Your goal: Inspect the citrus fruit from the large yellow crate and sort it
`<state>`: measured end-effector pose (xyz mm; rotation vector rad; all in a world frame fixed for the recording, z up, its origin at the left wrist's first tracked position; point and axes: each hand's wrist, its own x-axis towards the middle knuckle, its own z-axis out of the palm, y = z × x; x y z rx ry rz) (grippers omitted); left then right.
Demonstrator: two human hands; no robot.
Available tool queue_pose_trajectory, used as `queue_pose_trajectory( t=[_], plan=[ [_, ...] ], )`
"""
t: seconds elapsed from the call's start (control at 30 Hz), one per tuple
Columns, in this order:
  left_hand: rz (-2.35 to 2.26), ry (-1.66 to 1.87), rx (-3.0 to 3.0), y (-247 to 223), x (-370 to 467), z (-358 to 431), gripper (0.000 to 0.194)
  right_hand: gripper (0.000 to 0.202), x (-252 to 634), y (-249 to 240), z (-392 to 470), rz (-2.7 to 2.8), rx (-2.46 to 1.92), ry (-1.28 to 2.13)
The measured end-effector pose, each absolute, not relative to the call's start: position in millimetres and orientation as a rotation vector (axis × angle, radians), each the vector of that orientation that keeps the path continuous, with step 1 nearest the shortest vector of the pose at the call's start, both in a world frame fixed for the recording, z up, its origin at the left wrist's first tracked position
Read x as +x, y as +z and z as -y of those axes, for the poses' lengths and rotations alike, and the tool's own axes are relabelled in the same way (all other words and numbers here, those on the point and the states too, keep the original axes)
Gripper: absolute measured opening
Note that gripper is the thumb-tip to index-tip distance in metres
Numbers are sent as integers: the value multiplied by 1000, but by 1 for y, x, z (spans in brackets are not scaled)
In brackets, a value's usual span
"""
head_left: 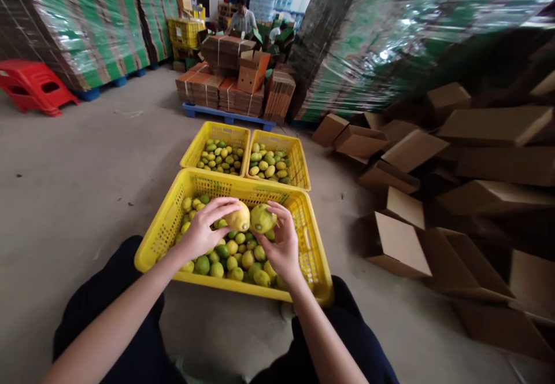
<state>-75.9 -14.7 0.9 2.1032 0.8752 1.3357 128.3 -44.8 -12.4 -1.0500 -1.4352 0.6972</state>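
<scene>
My left hand [207, 229] is closed on a yellow lemon [238, 217], fingers over its top and thumb beneath. Beside it, my right hand [282, 244] grips a greener lemon [262, 218] between fingers and thumb. The two fruits are held side by side with a small gap, above a large yellow plastic crate [203, 178]. Inside that crate lie many yellow and green lemons [234, 262], partly hidden by my hands and forearms.
Two smaller-looking yellow crates [215, 126] [277, 136] with lemons stand just beyond. Empty cardboard boxes [403, 242] pile up at right. Flattened cartons [202, 86] sit on a blue pallet [228, 117], with a person [243, 21] behind. A red stool [39, 86] stands left.
</scene>
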Motion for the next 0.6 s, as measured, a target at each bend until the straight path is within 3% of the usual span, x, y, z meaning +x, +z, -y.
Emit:
queue_pose_trajectory(
  t=[0.23, 0.4, 0.6],
  plan=[
    [-985, 1169, 1346, -5, -61, 21, 54, 47, 130, -4, 56, 1312, -1206, 935],
    [-967, 996, 826, -17, -51, 20, 49, 41, 123, -6, 55, 1053, -1219, 1134],
    [-971, 803, 742, -20, -35, 21, 42, 40, 117, -17, 47, 769, -1141, 1502]
  ],
)
